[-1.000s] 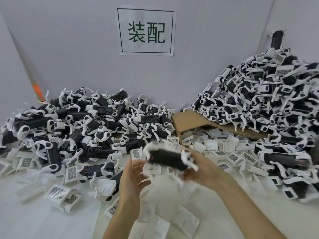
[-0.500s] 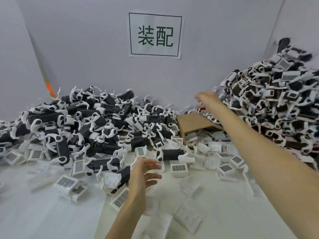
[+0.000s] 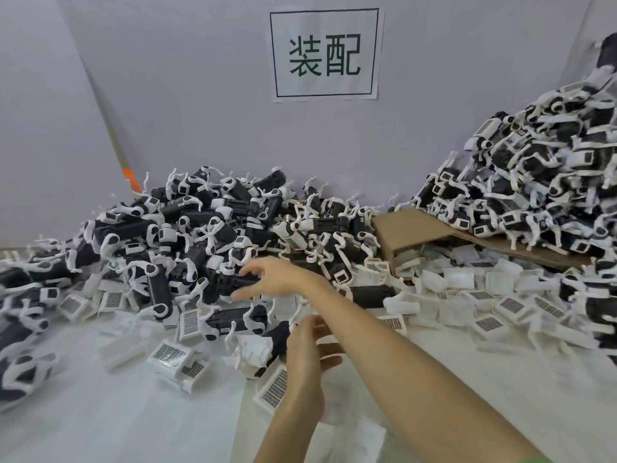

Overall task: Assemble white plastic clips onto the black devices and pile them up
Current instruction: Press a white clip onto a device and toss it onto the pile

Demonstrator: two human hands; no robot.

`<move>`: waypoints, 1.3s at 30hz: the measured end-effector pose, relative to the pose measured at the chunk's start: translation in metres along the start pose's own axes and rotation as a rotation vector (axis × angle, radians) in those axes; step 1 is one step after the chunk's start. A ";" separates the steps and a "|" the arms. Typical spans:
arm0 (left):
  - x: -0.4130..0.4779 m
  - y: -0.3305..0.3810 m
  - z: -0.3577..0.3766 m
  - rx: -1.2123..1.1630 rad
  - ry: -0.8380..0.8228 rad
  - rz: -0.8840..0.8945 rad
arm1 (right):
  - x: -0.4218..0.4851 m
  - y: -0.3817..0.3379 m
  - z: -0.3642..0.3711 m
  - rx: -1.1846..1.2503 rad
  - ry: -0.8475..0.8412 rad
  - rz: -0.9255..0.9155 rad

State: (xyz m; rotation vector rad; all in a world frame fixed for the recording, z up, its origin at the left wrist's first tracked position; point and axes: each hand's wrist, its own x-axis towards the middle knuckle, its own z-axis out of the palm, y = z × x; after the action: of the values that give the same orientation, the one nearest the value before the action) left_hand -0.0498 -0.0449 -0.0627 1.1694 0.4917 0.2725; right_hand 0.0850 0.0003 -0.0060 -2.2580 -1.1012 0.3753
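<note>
Right hand at black device, centre frame
I read its long axis left-right, at the pile's near edge. Thumb over, fingers under; can't tell if clamped. Left hand lower centre, fingers loose, farther off.

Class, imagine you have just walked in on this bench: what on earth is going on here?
A person is working at heaps of black devices with white clips. The right hand reaches into the left pile, thumb and fingers either side of a black device; whether it grips yet is unclear. The left hand hangs open above loose white clips. A taller pile rises at right over cardboard.
</note>
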 end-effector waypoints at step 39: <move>-0.013 0.009 0.004 -0.372 -0.264 -0.156 | -0.179 0.063 -0.019 0.600 0.719 -0.171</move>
State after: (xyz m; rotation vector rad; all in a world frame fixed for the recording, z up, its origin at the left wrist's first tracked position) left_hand -0.0582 -0.0506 -0.0499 0.7849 0.2817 0.0676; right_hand 0.0232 -0.1782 -0.0309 -1.5456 -0.6660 -0.1654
